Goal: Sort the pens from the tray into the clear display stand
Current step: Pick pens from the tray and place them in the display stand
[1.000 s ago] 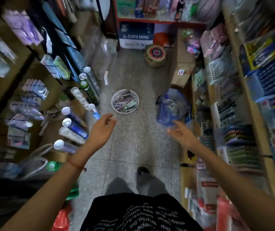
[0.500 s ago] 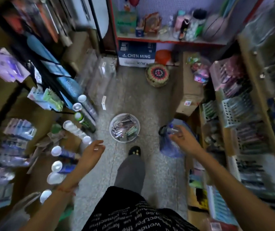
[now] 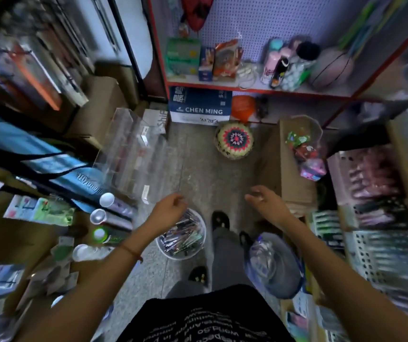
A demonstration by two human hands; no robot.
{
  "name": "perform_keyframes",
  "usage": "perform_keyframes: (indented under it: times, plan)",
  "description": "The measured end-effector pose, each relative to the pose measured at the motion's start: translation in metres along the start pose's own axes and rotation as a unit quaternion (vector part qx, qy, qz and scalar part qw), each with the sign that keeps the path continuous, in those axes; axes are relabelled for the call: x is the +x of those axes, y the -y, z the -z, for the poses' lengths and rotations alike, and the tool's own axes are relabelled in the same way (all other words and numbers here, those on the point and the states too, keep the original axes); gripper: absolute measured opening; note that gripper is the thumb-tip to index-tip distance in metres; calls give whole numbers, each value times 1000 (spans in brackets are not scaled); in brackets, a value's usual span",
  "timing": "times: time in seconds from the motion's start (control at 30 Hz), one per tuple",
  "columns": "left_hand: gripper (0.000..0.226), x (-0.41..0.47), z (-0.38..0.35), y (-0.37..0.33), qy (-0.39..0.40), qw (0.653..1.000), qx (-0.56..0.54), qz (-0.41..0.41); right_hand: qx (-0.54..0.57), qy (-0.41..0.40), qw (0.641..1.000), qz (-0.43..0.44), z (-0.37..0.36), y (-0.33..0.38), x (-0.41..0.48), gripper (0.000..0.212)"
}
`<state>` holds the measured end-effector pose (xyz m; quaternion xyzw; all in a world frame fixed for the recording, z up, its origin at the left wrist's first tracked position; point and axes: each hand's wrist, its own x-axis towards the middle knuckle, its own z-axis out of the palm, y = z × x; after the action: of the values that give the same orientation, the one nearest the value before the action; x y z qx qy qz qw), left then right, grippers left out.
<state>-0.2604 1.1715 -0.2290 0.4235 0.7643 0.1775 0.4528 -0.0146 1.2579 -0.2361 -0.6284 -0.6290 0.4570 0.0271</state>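
Observation:
A round clear tray (image 3: 199, 245) full of several pens (image 3: 182, 236) sits on the floor just in front of my feet. The clear display stand (image 3: 133, 154), a stepped acrylic case, leans on the floor at the left, past the tray. My left hand (image 3: 167, 211) hangs above the tray's left rim with loosely curled fingers and holds nothing. My right hand (image 3: 266, 202) hovers to the right of the tray, above the floor, fingers relaxed and empty.
This is a narrow shop aisle. Shelves with tubes (image 3: 114, 206) and packets line the left; pen racks (image 3: 380, 233) line the right. A blue plastic bag (image 3: 274, 265) lies at my right foot. A woven round stool (image 3: 234, 140) and cardboard boxes (image 3: 294, 166) stand ahead.
I have stepped forward, so the tray now lies right beneath my hands. The display stand has come into view at the left. Both hands stay empty.

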Motion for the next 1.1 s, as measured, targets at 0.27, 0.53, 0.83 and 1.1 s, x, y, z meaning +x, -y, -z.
perform_keyframes:
  times: [0.27, 0.53, 0.83, 1.1]
  plan:
    - [37, 140, 64, -38, -84, 987, -92, 97, -62, 72, 995, 39, 78, 56, 170, 53]
    - [28, 245, 111, -81, -159, 956, -181, 166, -127, 129, 981, 73, 152, 160, 332, 44]
    - [30, 336, 188, -93, -189, 928, -224, 229, -186, 201, 948, 163, 119, 311, 459, 45]
    - [33, 397, 246, -78, -214, 902, -244, 283, -272, 284, 903, 171, 58, 404, 526, 48]
